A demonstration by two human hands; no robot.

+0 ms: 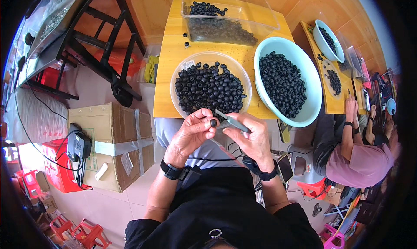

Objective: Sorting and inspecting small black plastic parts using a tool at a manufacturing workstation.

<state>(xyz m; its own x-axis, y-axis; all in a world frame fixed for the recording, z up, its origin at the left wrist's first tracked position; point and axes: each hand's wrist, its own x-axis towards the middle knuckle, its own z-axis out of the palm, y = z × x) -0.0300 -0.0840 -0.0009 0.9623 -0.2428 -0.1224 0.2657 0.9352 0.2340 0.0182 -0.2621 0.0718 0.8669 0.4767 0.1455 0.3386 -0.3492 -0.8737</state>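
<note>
- Bead [213, 123], black and roundish, sits at the fingertips of the left hand [190, 134], pinched between thumb and index finger, on the side facing the other hand.
- Right hand [256, 138] is wrapped around a slim grey-green tool [236, 122], which angles up and left. Its tip ends just beyond the bead, and looks apart from it. The bead's a little left of that hand's fingers, so pretty much between both hands.
- Right past the fingers: a clear round dish [208, 57] with a big heap of similar black beads. Both hands are at its near edge.
- To the right of that, a pale blue basin [312, 90], also loaded with black beads and tilted-looking in the fisheye.
- Farther back on the yellow table [171, 32], a clear rectangular bin [263, 23] with more beads, plus a couple of loose ones [186, 44] by its left corner.
- Way off right, a co-worker in a pink top [360, 164] sits at another table.
</note>
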